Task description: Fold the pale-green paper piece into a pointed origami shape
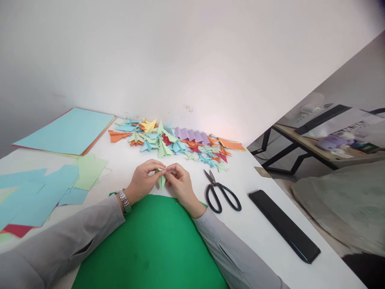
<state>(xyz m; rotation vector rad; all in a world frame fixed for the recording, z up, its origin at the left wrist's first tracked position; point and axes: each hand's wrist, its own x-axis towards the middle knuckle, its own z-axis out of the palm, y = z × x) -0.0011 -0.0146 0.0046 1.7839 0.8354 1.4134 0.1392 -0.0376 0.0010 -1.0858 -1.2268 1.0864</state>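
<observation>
Between my two hands is a small folded piece of light green paper [161,182], its pointed end toward me. My left hand [146,180], with a metal watch [124,200] at the wrist, pinches it from the left. From the right, the fingers of my right hand [180,182] close on its upper edge. Part of the paper is hidden behind my fingertips. Under my forearms lies a large green sheet [147,245]. Beyond my hands is a pile of folded paper pieces [164,140] in many colours, some shaped like small planes.
Black-handled scissors [221,190] lie partly spread to the right, near a long black case [284,224]. Loose blue sheets [57,192] and a stack of large coloured paper [66,130] are at left. A wall [180,60] stands behind the table [231,241].
</observation>
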